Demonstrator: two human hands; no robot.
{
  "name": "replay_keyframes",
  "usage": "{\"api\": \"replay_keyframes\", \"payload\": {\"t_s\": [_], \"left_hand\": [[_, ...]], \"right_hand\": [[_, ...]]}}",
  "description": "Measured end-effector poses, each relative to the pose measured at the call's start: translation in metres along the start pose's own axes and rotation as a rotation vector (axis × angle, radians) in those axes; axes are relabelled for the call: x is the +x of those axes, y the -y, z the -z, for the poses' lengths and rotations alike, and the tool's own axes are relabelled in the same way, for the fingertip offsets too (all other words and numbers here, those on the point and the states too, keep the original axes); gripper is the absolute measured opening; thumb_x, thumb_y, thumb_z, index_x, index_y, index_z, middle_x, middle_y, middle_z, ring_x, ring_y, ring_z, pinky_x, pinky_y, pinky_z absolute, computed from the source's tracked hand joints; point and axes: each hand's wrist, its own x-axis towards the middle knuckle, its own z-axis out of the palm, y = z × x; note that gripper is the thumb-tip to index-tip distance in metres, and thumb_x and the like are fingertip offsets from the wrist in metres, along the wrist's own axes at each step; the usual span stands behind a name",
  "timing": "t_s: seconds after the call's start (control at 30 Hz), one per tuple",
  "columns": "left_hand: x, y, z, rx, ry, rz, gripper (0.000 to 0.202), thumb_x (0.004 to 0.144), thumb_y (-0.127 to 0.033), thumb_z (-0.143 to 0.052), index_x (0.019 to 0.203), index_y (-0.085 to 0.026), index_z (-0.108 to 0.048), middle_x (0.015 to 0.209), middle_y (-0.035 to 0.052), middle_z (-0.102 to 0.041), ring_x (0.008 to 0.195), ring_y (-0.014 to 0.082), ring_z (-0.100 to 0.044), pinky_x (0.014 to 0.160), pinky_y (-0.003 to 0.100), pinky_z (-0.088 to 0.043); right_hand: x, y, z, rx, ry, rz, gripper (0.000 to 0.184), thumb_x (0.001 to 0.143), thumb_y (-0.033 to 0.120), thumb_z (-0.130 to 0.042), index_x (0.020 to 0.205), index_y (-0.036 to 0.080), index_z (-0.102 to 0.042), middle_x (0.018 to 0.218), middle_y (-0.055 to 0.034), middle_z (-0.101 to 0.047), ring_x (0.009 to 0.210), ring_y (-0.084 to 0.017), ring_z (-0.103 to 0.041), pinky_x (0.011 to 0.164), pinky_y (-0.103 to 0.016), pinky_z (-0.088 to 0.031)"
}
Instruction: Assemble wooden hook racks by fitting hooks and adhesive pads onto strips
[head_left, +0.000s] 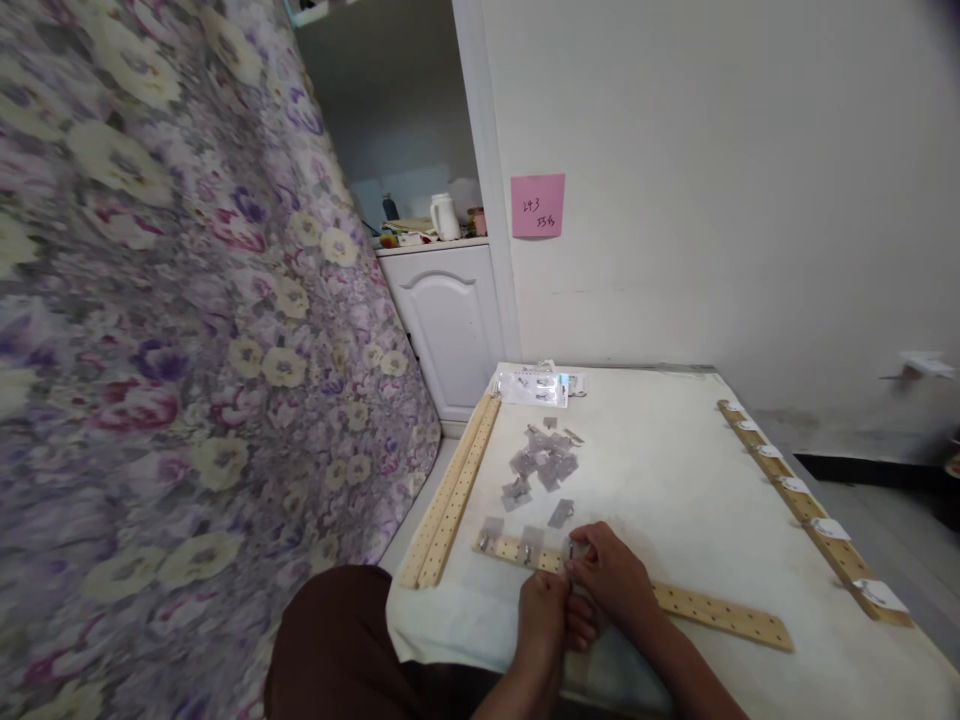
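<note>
In front of me a light wooden strip with rows of holes (712, 610) lies across the table, its middle hidden by my hands. My right hand (613, 572) pinches a small clear square with a metal piece (573, 548) at the strip. Close beside it, my left hand (544, 610) has its fingers curled in at the strip; what they hold, if anything, is hidden. Two similar clear squares, a left one (489, 534) and a nearer one (530, 546), sit along the strip's left part. A loose clear square (561, 513) lies just beyond my right hand.
Several more clear squares (551, 462) lie piled farther back. Two holed strips (454, 490) line the table's left edge. Along the right edge lies another strip (821, 540) bearing white pieces. Plastic packaging (532, 386) rests at the back, near the wall.
</note>
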Motion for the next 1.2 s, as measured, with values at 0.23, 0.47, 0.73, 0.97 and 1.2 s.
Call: {"api": "replay_keyframes", "payload": {"t_s": [0.23,0.47,0.73,0.97,1.2], "left_hand": [[-0.017,0.009,0.013,0.008,0.075,-0.003,0.024,0.079,-0.046,-0.041,0.073,-0.022,-0.038,0.046,-0.002,-0.058,0.032,0.0121,-0.051,0.032,0.019,-0.031],[-0.048,-0.012,0.023,0.664,0.015,-0.59,0.03,0.084,-0.03,-0.039,0.106,-0.021,-0.057,0.1,0.009,-0.063,0.092,0.0221,-0.06,0.081,0.031,-0.044],[-0.027,0.006,0.025,0.954,0.025,-0.471,0.049,0.084,-0.024,-0.035,0.133,-0.024,-0.043,0.116,0.0118,-0.056,0.094,0.0262,-0.057,0.079,0.032,-0.042],[-0.021,0.006,0.029,1.085,0.089,-0.446,0.057,0.081,-0.019,-0.037,0.138,-0.019,-0.034,0.122,0.0157,-0.053,0.101,0.0299,-0.056,0.082,0.037,-0.043],[-0.027,-0.009,0.027,1.337,0.114,-0.378,0.055,0.084,-0.013,-0.028,0.138,-0.023,-0.031,0.128,0.0119,-0.051,0.105,0.0242,-0.056,0.084,0.035,-0.044]], "right_hand": [[0.006,0.002,0.005,0.004,0.055,-0.083,0.027,0.065,0.027,-0.062,0.092,0.025,-0.06,0.087,0.0011,-0.064,0.075,-0.014,-0.059,0.067,-0.024,-0.04],[0.009,0.002,0.007,0.048,0.063,-0.098,0.028,0.064,0.027,-0.063,0.092,0.024,-0.06,0.084,0.0014,-0.063,0.073,-0.014,-0.059,0.065,-0.024,-0.039],[0.007,0.005,0.007,0.043,0.063,-0.124,0.027,0.064,0.027,-0.062,0.091,0.024,-0.06,0.083,0.0019,-0.063,0.074,-0.015,-0.059,0.065,-0.024,-0.038],[0.008,0.006,0.007,0.054,0.064,-0.14,0.028,0.064,0.027,-0.062,0.091,0.025,-0.06,0.081,0.0026,-0.063,0.074,-0.015,-0.059,0.065,-0.025,-0.037],[0.012,0.002,0.004,0.034,0.081,-0.162,0.028,0.062,0.029,-0.065,0.089,0.026,-0.059,0.083,0.0038,-0.063,0.071,-0.014,-0.057,0.062,-0.024,-0.035]]}}
